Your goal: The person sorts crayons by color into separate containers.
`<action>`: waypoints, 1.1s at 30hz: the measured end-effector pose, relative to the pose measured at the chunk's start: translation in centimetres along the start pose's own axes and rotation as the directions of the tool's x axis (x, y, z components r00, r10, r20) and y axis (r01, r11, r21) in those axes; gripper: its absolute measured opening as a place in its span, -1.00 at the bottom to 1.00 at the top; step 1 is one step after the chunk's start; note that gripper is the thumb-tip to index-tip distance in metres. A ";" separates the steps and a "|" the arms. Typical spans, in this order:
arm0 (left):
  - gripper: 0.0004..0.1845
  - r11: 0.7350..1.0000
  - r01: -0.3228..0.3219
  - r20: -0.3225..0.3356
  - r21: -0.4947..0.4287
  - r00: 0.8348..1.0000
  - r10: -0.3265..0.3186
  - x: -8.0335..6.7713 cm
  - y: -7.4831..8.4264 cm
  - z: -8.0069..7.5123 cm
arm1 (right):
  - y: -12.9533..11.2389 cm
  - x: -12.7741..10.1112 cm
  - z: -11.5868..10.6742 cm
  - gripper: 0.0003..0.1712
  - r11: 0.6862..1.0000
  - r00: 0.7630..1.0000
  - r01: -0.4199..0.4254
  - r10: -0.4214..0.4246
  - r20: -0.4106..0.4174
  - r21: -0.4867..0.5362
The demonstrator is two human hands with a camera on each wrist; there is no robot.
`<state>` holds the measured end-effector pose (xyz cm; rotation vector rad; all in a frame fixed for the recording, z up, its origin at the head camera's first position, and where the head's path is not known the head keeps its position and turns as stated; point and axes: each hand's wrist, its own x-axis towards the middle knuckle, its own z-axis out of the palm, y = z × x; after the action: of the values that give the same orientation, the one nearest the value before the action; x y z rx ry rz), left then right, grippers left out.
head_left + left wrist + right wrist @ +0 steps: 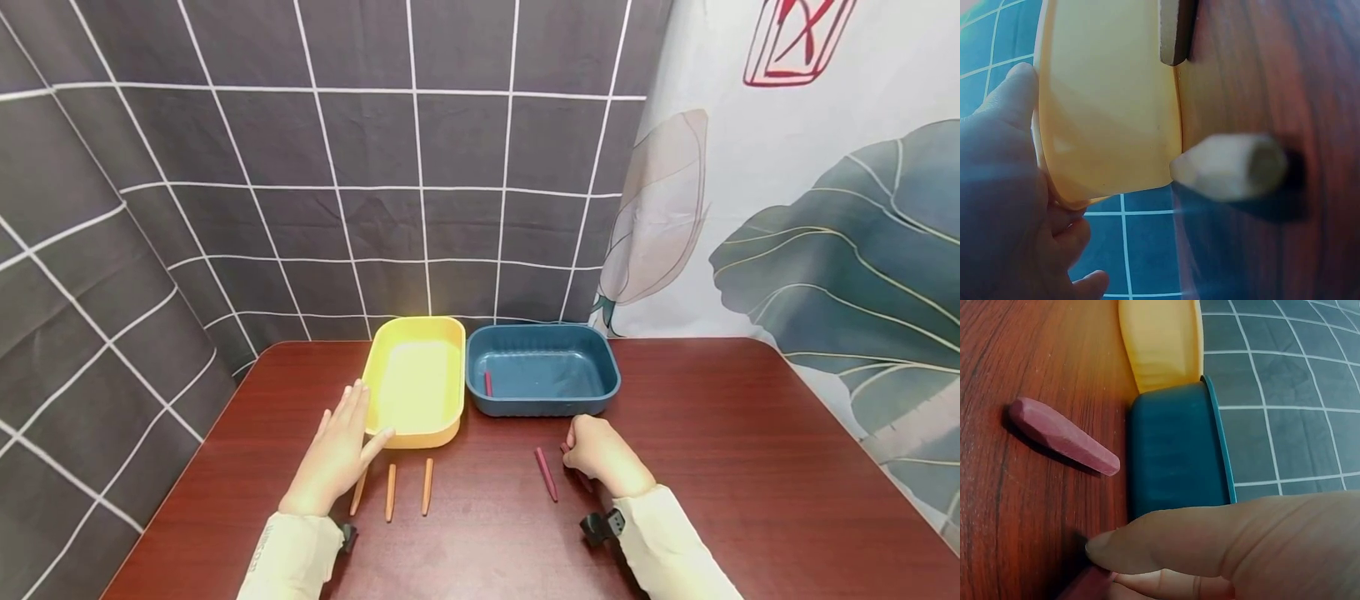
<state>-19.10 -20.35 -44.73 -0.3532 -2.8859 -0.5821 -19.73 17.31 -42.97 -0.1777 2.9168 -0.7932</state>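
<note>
My left hand (347, 437) lies flat with straight fingers against the near left side of a yellow tray (450, 333). Three orange crayons (390, 492) lie on the table just below it. In the left wrist view the hand (1004, 206) touches the yellow tray (1110, 112), and a blurred orange crayon (1232, 165) is close by. My right hand (592, 450) is curled in front of a blue tray (542, 404) and pinches a red crayon (1088, 584), mostly hidden by the fingers (1222, 540). A second red crayon (546, 473) lies loose to its left. A third red crayon (488, 383) lies inside the blue tray.
The two trays stand side by side at the back middle of a dark red wooden table (750, 467). A grey tiled curtain hangs behind and to the left, and a leaf-print curtain (825, 250) hangs at the right.
</note>
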 end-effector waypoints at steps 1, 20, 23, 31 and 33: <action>-0.09 1.000 -0.001 -0.001 0.001 1.000 0.001 0.0 0.1 0.0 | 0.0 0.0 0.0 -0.73 1.000 1.000 0.001 -0.001 0.000 0.000; -0.09 1.000 0.006 0.012 -0.005 1.000 -0.006 0.0 0.0 0.1 | -0.4 0.0 -0.4 -0.74 0.999 0.997 0.030 -0.027 -0.067 0.037; -0.09 1.000 0.005 0.011 -0.004 1.000 -0.005 0.0 0.0 0.1 | -0.5 0.0 -0.4 -0.78 0.997 0.996 0.036 -0.030 -0.083 0.073; -0.09 1.000 -0.005 -0.001 -0.001 1.000 0.005 -0.1 0.1 0.0 | -1.1 -0.1 -0.8 -0.90 0.980 0.989 0.048 -0.020 -0.147 0.192; -0.10 1.000 -0.009 -0.006 0.003 1.000 0.009 -0.1 0.1 0.0 | -1.1 0.0 -0.9 -0.91 0.974 0.988 0.052 -0.018 -0.151 0.222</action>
<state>-19.02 -20.27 -44.70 -0.3635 -2.8772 -0.5769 -19.75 16.80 -41.67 -0.1560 2.9343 -1.1830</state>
